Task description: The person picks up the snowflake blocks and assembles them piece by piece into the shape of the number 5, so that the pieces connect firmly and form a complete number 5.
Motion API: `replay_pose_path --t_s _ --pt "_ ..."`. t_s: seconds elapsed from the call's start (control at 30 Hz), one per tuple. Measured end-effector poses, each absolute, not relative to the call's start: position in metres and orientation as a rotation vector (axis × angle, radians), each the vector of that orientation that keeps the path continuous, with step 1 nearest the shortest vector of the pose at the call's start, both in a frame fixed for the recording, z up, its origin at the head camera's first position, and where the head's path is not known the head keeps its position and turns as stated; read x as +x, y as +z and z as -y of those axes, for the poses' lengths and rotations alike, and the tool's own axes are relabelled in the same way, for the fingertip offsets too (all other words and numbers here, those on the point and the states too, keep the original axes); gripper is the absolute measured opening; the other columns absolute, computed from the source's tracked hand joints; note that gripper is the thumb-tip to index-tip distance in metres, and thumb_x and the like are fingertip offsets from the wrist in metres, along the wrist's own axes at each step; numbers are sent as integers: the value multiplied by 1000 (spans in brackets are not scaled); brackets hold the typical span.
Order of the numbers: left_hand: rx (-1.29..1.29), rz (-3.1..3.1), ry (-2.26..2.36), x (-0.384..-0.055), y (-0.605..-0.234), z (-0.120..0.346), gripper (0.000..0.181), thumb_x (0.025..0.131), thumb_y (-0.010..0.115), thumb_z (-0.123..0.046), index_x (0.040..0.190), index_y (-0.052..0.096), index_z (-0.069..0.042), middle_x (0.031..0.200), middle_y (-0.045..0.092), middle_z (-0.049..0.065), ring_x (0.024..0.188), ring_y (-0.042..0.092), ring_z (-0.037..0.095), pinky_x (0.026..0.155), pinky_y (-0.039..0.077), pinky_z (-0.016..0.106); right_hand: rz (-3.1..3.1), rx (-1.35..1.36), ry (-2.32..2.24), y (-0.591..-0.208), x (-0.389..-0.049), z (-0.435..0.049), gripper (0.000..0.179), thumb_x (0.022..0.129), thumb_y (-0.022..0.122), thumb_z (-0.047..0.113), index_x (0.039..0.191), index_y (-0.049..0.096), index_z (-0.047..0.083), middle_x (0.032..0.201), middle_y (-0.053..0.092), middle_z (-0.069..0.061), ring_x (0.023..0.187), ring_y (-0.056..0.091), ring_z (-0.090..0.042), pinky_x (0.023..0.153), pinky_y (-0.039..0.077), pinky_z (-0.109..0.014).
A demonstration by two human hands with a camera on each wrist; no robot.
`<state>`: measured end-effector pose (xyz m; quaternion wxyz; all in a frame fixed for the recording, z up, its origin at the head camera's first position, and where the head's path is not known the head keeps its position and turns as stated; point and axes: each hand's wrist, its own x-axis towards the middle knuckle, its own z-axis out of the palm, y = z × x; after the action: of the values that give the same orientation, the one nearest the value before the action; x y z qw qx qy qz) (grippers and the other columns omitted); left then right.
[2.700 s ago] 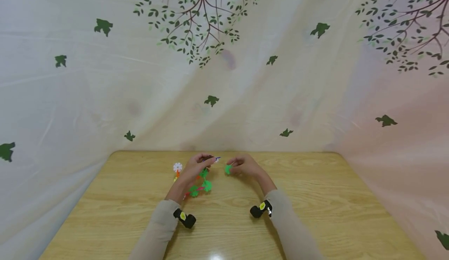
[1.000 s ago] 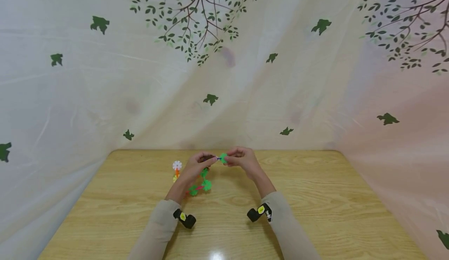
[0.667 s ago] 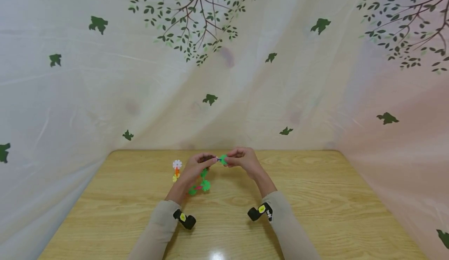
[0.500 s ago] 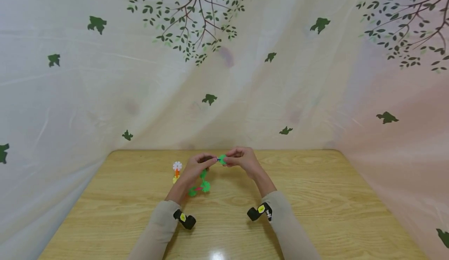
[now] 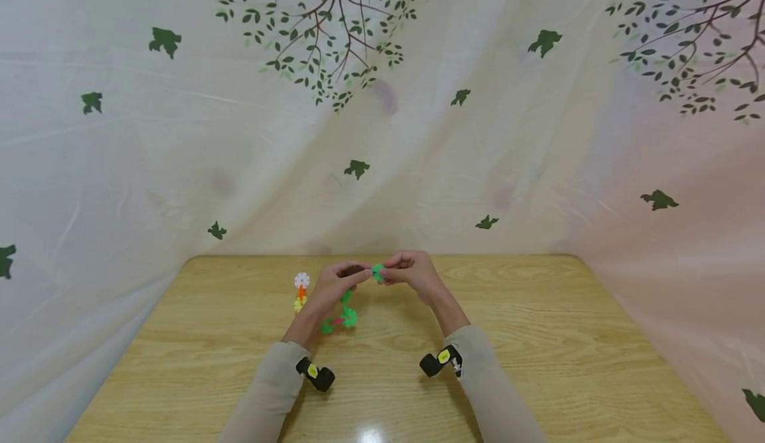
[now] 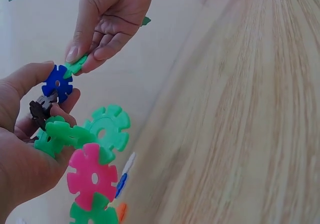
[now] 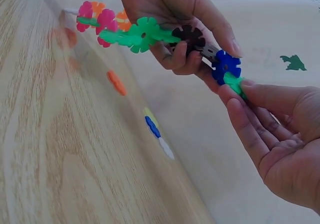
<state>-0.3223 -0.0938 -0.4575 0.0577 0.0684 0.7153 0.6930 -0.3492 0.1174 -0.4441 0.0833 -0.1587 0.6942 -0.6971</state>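
My left hand (image 5: pixel 331 287) holds a chain of notched plastic snowflake discs and pinches its blue disc (image 6: pixel 58 83) between thumb and finger. My right hand (image 5: pixel 414 273) pinches a green disc (image 7: pixel 233 85), whose edge meets the blue disc's edge. How deep the notches interlock I cannot tell. Down the chain come a grey disc, a dark brown disc (image 7: pixel 189 36), green discs (image 6: pixel 107 129) and a pink disc (image 6: pixel 93 176), hanging below the left palm. In the head view, a white disc (image 5: pixel 301 280) joins orange and yellow ones left of that hand; the wrist hides part of the chain.
Several thin pieces seen nearly edge-on, orange (image 7: pixel 116 82), blue (image 7: pixel 152 127) and white (image 7: pixel 166 148), appear near the table's far edge. The wooden table (image 5: pixel 538 350) runs back to a pale printed cloth (image 5: pixel 418 184).
The right hand has brought its green disc up and left to the blue disc in the left hand. Over the last second the two discs have come closer together. The left hand barely moves.
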Motion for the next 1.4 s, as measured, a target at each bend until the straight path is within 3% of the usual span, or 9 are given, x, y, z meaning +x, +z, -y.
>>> replay_pose_path --t_s 0.47,0.7,0.8,0.9,1.17,1.3,1.4 --pt "227 -2131 2151 -321 -455 95 34 97 71 -24 123 69 -2 106 67 -3 108 56 32 94 52 43 -2017 -434 -2203 -444 -345 -107 18 88 73 -9 102 65 -18 80 76 0 70 73 -13 69 63 -28" --pt "285 -2156 2060 -322 -454 99 35 97 70 -28 126 69 -8 113 69 -1 102 60 28 83 55 31 -2016 -442 -2154 -440 -344 -109 17 88 73 -8 101 66 -16 80 76 1 71 73 -14 69 63 -28" --pt "308 -2144 2055 -322 -454 101 35 98 69 -27 127 68 -8 114 69 0 104 61 32 84 56 30 -2016 -451 -2138 -440 -344 -108 19 88 74 -7 103 66 -15 82 76 0 72 73 -14 70 63 -29" --pt "321 -2115 2074 -322 -454 102 35 100 67 -25 129 67 -7 114 68 1 106 61 36 86 57 32 -2023 -450 -2137 -441 -344 -106 22 88 74 -5 106 66 -15 85 77 -2 73 73 -14 71 63 -30" --pt "283 -2101 2139 -323 -452 104 36 102 64 -24 130 65 -3 105 65 0 95 60 18 89 58 35 -2060 -433 -2156 -441 -343 -97 22 90 74 -2 108 67 -14 90 78 -6 72 74 -13 72 63 -29" --pt "269 -2115 2136 -324 -454 109 38 101 66 -26 131 66 -3 99 64 -1 98 60 22 93 57 41 -2068 -474 -2103 -439 -344 -96 24 92 72 -1 111 67 -13 92 78 -7 75 74 -14 76 63 -32" --pt "255 -2130 2128 -325 -455 113 37 100 66 -26 130 66 -4 101 66 -1 105 61 30 96 56 45 -2108 -523 -1987 -436 -347 -98 27 93 71 2 116 67 -11 96 78 -11 80 75 -15 83 63 -42"
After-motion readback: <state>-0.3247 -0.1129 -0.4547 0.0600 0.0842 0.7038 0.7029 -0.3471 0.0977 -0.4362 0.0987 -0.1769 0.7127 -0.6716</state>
